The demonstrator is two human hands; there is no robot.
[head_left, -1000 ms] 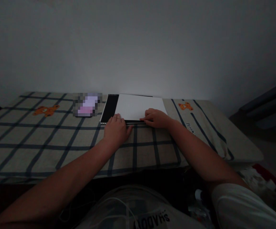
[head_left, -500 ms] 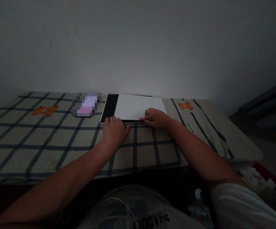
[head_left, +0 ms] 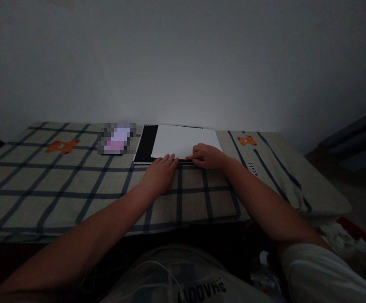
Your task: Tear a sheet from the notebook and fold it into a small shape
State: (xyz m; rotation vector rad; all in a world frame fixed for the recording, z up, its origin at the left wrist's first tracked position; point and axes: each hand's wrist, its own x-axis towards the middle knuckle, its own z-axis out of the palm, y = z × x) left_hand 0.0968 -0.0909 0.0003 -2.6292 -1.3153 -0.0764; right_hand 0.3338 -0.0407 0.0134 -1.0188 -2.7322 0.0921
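The left hand (head_left: 160, 172) has slid to the right along the near edge of the black book (head_left: 146, 143), and its fingertips now rest close beside the right hand (head_left: 208, 155). Its four fingers lie extended, side by side with only slight gaps, touching the near edge; the thumb is hidden, so I cannot tell whether it grips from below. The shift leaves the near left corner of the white sheet (head_left: 179, 139) in plain sight. The right hand has stayed where it was, one finger pointing left onto the near edge and the others curled under; whether it pinches the sheet or only presses, I cannot tell.

The book lies flat on the checked cloth (head_left: 107, 181), toward the far side by the wall (head_left: 183, 63), with the sheet on top and a black strip bare at its left. A phone (head_left: 118, 139) lies to its left, apart from both hands. The sheet looks unmoved, so the change seems to be one of support: the right hand steadies the edge while the left works along it.
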